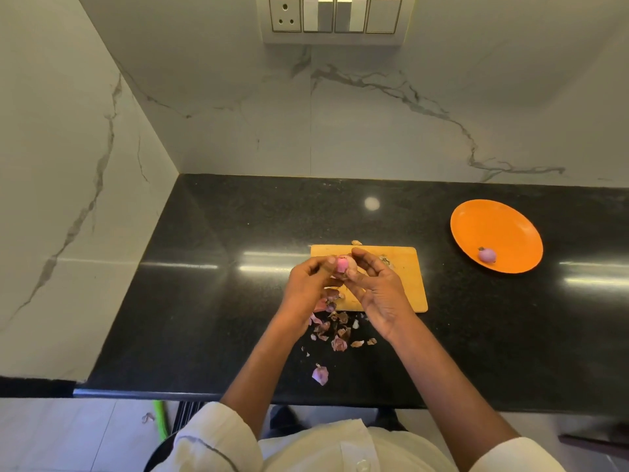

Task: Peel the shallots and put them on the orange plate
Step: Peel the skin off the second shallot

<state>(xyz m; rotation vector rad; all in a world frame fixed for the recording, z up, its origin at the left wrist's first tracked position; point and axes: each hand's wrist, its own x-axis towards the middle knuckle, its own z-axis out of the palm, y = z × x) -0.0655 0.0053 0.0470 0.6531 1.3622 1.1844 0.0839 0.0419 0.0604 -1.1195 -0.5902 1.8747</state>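
Both hands, left and right, pinching half-peeled shallot above board. One peeled shallot on orange plate, at 3 o'clock. Best to strip skin downward, thumbnail under edge, steady grip.

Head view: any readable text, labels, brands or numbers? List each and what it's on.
None readable.
Switch panel: socket and switches, no markings visible.
Orange plate: plain.
Cutting board: a small dark mark near the right hand, too blurred to read as text.
Counter and wall: no print.
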